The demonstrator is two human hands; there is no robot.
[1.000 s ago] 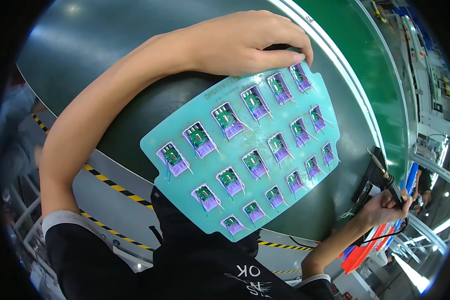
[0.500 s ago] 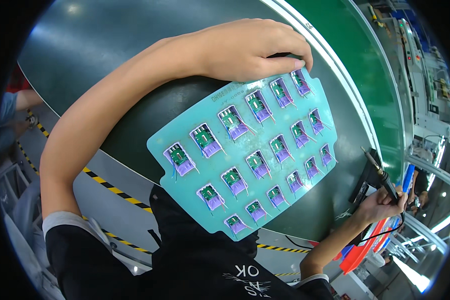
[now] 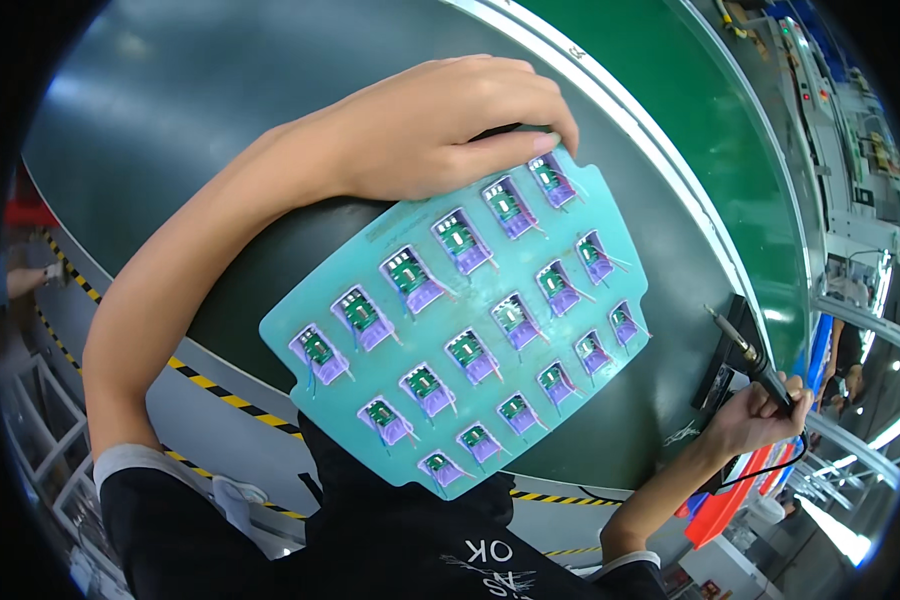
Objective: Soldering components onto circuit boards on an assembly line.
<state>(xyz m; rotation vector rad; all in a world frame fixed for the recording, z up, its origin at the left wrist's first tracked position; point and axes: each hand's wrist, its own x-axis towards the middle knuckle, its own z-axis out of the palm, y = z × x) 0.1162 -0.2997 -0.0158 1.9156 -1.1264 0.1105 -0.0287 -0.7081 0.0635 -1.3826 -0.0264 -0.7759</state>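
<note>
On rim of teal tray (image 3: 370,370), left grip (image 3: 470,115) clamped, some fingertips hidden; right grip (image 3: 755,420) closed round soldering iron (image 3: 760,368).

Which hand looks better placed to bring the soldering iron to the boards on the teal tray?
Probably the right: the right hand grips the soldering iron, held off to the right of the teal tray and its boards. The left hand is occupied, holding the tray's far edge.

dark table (image 3: 200,85), glossy green strip (image 3: 710,130) beyond, grey floor (image 3: 240,445), yellow-and-black tape (image 3: 234,401), bright lights (image 3: 838,535)
</note>
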